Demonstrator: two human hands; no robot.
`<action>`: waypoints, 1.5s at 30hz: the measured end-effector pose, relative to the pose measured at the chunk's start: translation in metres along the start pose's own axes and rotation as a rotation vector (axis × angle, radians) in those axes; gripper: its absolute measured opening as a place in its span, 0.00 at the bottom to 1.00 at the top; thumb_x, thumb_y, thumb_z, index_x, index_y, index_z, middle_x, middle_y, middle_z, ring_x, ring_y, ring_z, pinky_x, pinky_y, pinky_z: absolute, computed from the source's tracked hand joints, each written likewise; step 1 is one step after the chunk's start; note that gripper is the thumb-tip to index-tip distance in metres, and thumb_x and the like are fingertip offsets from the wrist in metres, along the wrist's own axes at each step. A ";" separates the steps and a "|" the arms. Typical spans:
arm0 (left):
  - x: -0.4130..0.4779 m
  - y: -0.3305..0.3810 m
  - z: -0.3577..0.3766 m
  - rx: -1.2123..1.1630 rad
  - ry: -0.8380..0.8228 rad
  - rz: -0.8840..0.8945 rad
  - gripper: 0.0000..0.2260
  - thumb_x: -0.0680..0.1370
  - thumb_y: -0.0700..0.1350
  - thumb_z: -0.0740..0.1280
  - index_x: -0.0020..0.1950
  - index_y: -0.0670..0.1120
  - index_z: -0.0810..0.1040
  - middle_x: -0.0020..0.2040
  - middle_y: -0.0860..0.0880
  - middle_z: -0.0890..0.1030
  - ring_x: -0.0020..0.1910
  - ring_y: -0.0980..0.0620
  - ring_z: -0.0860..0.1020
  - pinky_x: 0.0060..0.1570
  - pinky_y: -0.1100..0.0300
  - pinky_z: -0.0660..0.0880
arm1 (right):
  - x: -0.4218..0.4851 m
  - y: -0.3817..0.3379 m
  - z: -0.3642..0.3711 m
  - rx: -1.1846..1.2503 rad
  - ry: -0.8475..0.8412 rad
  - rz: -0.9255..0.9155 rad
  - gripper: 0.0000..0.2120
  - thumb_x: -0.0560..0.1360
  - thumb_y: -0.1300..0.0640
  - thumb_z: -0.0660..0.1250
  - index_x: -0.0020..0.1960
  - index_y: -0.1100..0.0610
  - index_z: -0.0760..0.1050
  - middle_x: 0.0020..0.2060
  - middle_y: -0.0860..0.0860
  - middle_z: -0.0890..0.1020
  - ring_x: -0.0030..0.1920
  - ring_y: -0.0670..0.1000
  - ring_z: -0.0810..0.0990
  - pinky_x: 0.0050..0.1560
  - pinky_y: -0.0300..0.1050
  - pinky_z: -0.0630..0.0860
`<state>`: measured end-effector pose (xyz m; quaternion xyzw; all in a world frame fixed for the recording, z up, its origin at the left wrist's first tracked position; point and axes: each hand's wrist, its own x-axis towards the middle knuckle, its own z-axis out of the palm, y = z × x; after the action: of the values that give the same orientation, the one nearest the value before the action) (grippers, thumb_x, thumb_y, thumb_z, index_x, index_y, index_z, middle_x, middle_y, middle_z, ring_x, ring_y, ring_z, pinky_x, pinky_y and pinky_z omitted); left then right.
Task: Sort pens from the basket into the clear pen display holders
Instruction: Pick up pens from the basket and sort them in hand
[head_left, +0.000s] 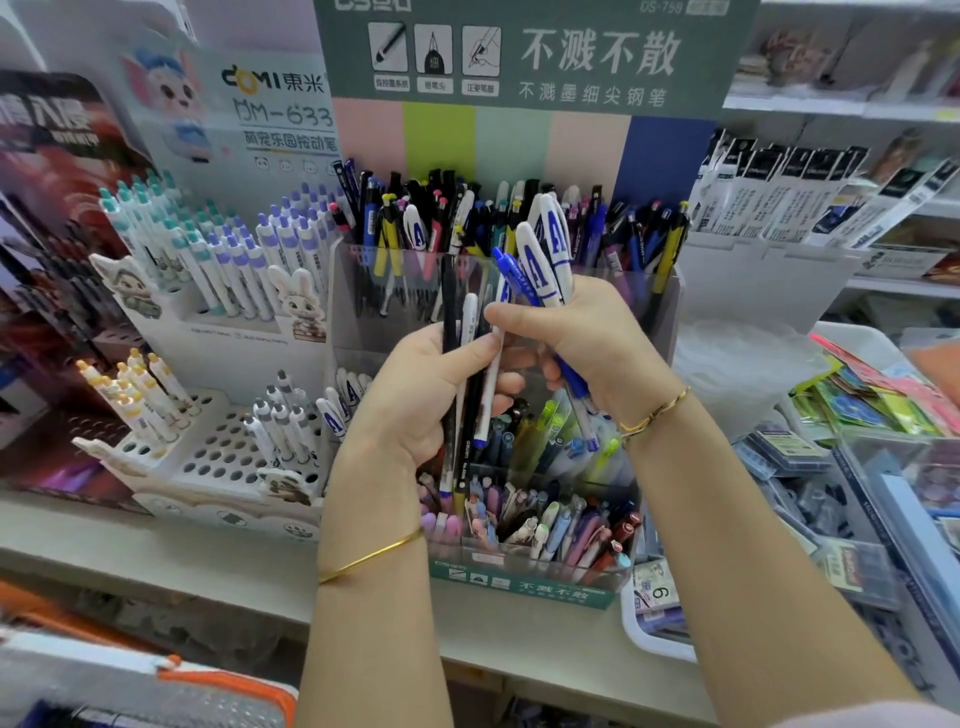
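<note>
left hand (431, 400): raised in front of the display, fingers and thumb curled round a small bundle of black and white pens (470, 332), which are held nearly upright with tips down.
right hand (592, 343): just beside the left one, thumb close to the left bundle; a cluster of white-capped pens (540, 260) marked with a blue letter "a", and one blue pen (506, 270), are gripped in it, caps up.
clear holder (358, 296): a tiered clear display is seen directly behind and below both hands, standing on the surface (156, 561); its top tier is packed with mixed dark, blue and yellow pens.
lower tiers: pastel, green and dark red pens are stored in the front compartments, above a green label strip (519, 587).
pens in hand versus holder: both bundles are held above the middle tiers, not set into any compartment.
header card (519, 57): a grey-green card with printed characters is mounted above the holder.
white stand (223, 457): placed left of the holder, with round holes and a few white pens; teal- and purple-capped pens (208, 244) are racked above it.
wrists: a gold bangle (374, 556) is worn on the left, a thin bracelet (654, 413) on the right.
basket: cannot be told apart in this view.
</note>
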<state>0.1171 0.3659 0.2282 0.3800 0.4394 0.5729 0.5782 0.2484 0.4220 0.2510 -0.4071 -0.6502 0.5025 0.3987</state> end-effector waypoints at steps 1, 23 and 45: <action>-0.001 0.001 0.000 0.012 -0.003 -0.006 0.06 0.80 0.38 0.61 0.52 0.40 0.77 0.40 0.44 0.84 0.31 0.54 0.81 0.30 0.63 0.78 | 0.001 0.001 0.000 0.012 -0.002 0.013 0.08 0.72 0.59 0.73 0.39 0.61 0.75 0.29 0.55 0.79 0.19 0.48 0.68 0.19 0.38 0.66; 0.005 -0.002 -0.005 -0.158 0.237 0.056 0.07 0.82 0.42 0.60 0.50 0.43 0.77 0.34 0.51 0.83 0.22 0.60 0.69 0.21 0.70 0.65 | -0.009 0.012 -0.009 0.192 -0.058 0.223 0.03 0.75 0.68 0.64 0.44 0.63 0.72 0.24 0.52 0.76 0.23 0.49 0.76 0.24 0.38 0.74; 0.010 -0.008 -0.007 -0.187 0.315 -0.086 0.06 0.81 0.34 0.58 0.51 0.36 0.74 0.34 0.48 0.71 0.25 0.59 0.67 0.19 0.70 0.61 | -0.004 -0.002 0.004 0.308 0.264 -0.258 0.12 0.71 0.62 0.73 0.50 0.69 0.78 0.46 0.65 0.82 0.37 0.50 0.79 0.30 0.40 0.75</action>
<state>0.1129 0.3744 0.2174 0.2113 0.4852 0.6382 0.5592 0.2459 0.4163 0.2515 -0.3172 -0.5550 0.4829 0.5985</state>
